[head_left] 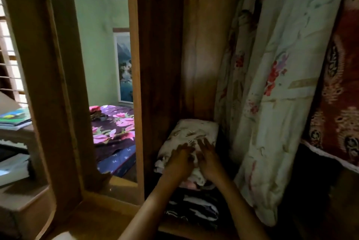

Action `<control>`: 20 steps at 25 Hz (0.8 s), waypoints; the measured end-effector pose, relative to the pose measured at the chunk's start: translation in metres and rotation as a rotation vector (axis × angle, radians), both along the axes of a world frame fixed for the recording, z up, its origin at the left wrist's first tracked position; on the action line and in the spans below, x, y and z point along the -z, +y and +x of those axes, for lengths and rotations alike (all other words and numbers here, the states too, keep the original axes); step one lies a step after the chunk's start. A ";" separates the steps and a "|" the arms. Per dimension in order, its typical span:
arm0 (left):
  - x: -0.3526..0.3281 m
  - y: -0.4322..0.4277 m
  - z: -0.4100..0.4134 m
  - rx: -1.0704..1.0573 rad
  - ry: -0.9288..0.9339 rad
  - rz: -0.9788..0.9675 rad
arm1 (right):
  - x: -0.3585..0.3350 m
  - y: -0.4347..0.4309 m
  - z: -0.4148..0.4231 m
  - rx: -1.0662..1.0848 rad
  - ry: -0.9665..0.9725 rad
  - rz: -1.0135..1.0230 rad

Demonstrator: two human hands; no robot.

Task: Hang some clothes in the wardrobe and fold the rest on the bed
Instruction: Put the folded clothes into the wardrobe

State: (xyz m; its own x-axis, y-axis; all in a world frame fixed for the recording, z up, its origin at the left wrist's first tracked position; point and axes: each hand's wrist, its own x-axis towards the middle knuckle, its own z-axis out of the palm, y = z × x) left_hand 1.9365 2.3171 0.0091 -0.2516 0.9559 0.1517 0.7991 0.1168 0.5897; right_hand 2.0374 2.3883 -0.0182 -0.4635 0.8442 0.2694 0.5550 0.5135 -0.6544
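Dark wooden wardrobe (161, 65) holds a stack: a soft, folded pale floral cloth (194, 133) atop dark striped folded clothes (194, 209). Left hand (179, 162) and right hand (210, 159) press flat on the top cloth, fingers fairly straight, gripping nothing.

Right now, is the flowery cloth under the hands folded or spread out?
Folded: the pale floral cloth is a compact, layered pad, left hand and right hand resting on it.
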 end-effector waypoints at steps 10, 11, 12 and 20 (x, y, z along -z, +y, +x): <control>0.039 -0.026 -0.013 -0.029 0.093 0.221 | 0.034 -0.040 -0.007 0.037 0.003 0.271; 0.038 -0.028 -0.013 -0.028 0.116 0.216 | 0.032 -0.040 -0.006 0.044 0.012 0.265; 0.037 -0.032 -0.012 -0.022 0.133 0.217 | 0.029 -0.039 -0.003 0.039 0.003 0.281; 0.016 -0.068 0.004 -0.018 0.074 0.117 | 0.000 -0.082 0.020 0.018 -0.075 0.224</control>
